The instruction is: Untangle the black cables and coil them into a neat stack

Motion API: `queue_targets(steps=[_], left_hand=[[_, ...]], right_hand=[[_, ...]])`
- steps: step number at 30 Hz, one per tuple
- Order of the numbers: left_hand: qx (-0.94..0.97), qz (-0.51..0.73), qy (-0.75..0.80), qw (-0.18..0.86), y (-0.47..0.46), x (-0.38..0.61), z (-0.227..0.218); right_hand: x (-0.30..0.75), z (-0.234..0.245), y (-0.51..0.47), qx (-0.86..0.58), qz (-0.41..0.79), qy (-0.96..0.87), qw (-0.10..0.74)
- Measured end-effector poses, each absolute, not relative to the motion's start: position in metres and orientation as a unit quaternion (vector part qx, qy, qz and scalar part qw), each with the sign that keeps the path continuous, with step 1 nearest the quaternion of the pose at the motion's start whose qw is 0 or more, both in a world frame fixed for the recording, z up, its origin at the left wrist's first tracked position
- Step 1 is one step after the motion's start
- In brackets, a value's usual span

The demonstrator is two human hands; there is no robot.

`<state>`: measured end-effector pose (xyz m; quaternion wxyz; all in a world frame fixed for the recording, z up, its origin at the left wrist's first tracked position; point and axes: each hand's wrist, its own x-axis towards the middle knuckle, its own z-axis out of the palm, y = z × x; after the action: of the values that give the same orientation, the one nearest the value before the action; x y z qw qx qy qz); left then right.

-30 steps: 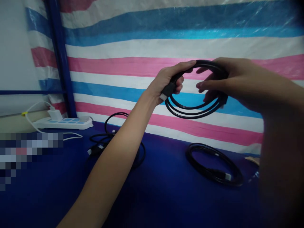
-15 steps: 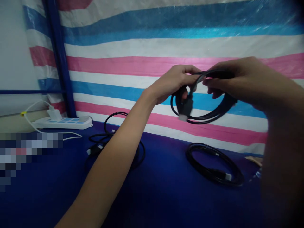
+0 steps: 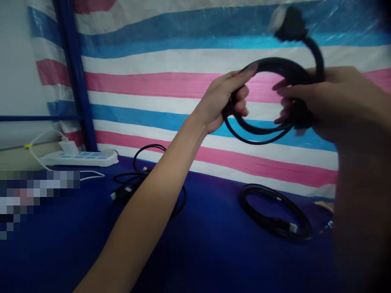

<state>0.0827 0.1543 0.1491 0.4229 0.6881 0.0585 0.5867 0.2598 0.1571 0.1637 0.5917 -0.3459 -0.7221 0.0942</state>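
1. The step in hand appears to be the winding of a black cable coil [image 3: 275, 64], held in the air toward two o'clock; from the next move, control of its loose end seems to be called for, without the ring being let slip.
2. At nine o'clock, a white power strip [image 3: 91, 161] is seen on the blue surface [image 3: 214, 244].
3. At eight o'clock, a loose black cable [image 3: 122, 192] is partly hidden behind the left forearm.
4. The coil's nine-to-ten-o'clock side is gripped by the left hand [image 3: 224, 95], thumb over the strands, fingers curled beneath.
5. The coil's three-o'clock side is held in the half-curled right hand [image 3: 330, 95]; above it, a blurred plug [image 3: 290, 24] is raised at one o'clock.
6. At four o'clock, a second coiled cable [image 3: 256, 217] is laid flat, touched by neither hand.
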Motion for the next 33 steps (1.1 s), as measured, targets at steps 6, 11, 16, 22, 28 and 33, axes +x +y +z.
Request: queue_targets(steps=[6,11,16,22,28,33], left_hand=[[0.64,0.627,0.236,0.376,0.162,0.081,0.148],[0.685,0.599,0.233,0.343,0.167,0.08,0.145],[0.712,0.569,0.213,0.351,0.161,0.077,0.146],[0.668,0.546,0.063,0.502,0.143,0.077,0.157],[0.646,0.555,0.09,0.517,0.142,0.085,0.157],[0.644,0.592,0.171,0.453,0.158,0.081,0.153]], right_hand=[[0.25,0.163,0.143,-0.29,0.188,-0.792,0.503],[0.239,0.161,0.129,-0.322,0.234,-0.806,0.438],[0.232,0.161,0.131,-0.359,0.181,-0.766,0.502],[0.232,0.166,0.139,-0.276,0.257,-0.651,0.659],[0.23,0.161,0.148,-0.332,0.109,-0.652,0.673],[0.228,0.16,0.144,-0.313,-0.001,-0.722,0.617]])
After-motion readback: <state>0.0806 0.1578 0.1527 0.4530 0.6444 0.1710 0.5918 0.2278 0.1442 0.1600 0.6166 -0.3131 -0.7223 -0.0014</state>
